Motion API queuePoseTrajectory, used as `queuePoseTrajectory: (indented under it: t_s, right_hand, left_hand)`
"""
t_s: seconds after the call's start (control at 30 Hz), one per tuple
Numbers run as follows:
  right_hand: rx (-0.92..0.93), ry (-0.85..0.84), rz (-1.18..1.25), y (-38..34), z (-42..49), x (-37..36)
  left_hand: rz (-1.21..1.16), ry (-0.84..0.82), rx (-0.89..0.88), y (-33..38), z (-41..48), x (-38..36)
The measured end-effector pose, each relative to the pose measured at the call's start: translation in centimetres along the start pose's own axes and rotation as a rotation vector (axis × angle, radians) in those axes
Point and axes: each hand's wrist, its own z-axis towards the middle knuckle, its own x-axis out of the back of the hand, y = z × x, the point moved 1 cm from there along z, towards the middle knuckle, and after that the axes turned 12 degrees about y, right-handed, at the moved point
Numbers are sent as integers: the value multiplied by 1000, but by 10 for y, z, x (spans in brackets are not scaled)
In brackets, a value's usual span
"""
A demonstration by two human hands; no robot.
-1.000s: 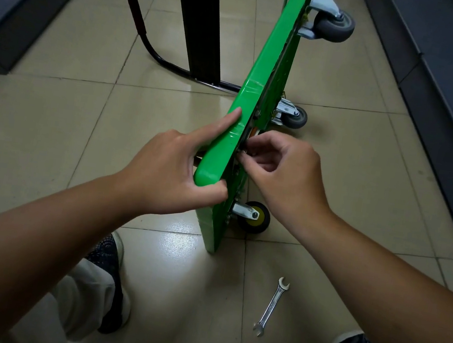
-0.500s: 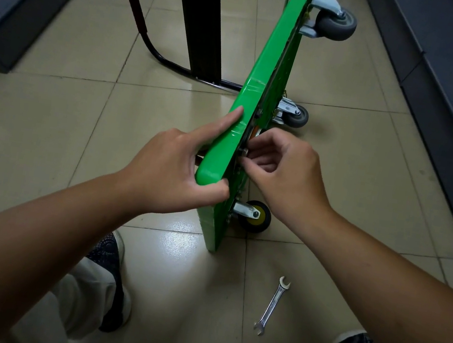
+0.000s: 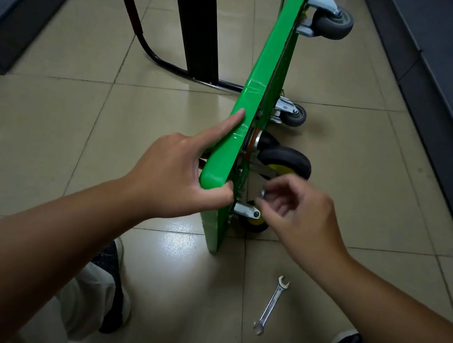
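Head view. The green trolley deck [image 3: 267, 68] stands on its long edge on the tiled floor [image 3: 49, 130]. Its long axis runs away from you, and the wheel side faces your right.

Your left hand [image 3: 177, 175] grips the deck's near upper corner. The thumb is hooked round the edge and the forefinger lies straight along the rim. The other fingers are behind the deck and out of sight.

Your right hand [image 3: 301, 212] is just clear of the underside and touches no part of the trolley. Its thumb and forefinger are closed on a small silver fastener [image 3: 262, 193], with the remaining fingers loosely curled. Motion blur prevents telling whether the fastener is a nut or a bolt.

The yellow-hubbed caster [image 3: 284, 161] sits above and slightly left of those fingertips, with its mounting plate against the deck. A second yellow caster [image 3: 254, 219] sits just below them, near the floor. The fastener is therefore between the two casters and just beside the deck's underside. The right hand is much the nearer to both mounts, while the left hand steadies from the opposite face.

An open-ended wrench [image 3: 271, 305] lies on the floor near your right foot, well apart from either hand. Two grey casters [image 3: 294, 115] occupy the far end of the deck.

Judgement: any refitting means moving the fastener leftward to the plate.
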Motion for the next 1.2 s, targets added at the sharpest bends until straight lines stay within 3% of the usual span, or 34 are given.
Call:
queuePoseTrajectory:
  t_s: [0.2,0.37,0.5,0.87,1.0,1.07,1.2]
  right_hand:
    - [-55,-204,-375,121,-35,-21]
    - [-484,-132,-376,212,-79,-73]
    - [-629,-139,-364,234,-109,-90]
    - [-646,-228,-498,280,-127,-103]
    - [-676,-200,-426,289,-133,-104]
    - [-704,-138,-366,289,-136,-100]
    - [-821,273,-430,286,-160,-78]
  left_hand:
    - [63,59,-32,7,-5,-7]
    - [129,121,-36,9,-12,-14]
    - [92,106,-22,9,-9,-14]
    - [26,69,-25,9,-5,-18]
    - [3,68,-25,9,-5,-20]
    - [6,72,-32,9,-4,-20]
    - [15,73,-49,10,-3,-21]
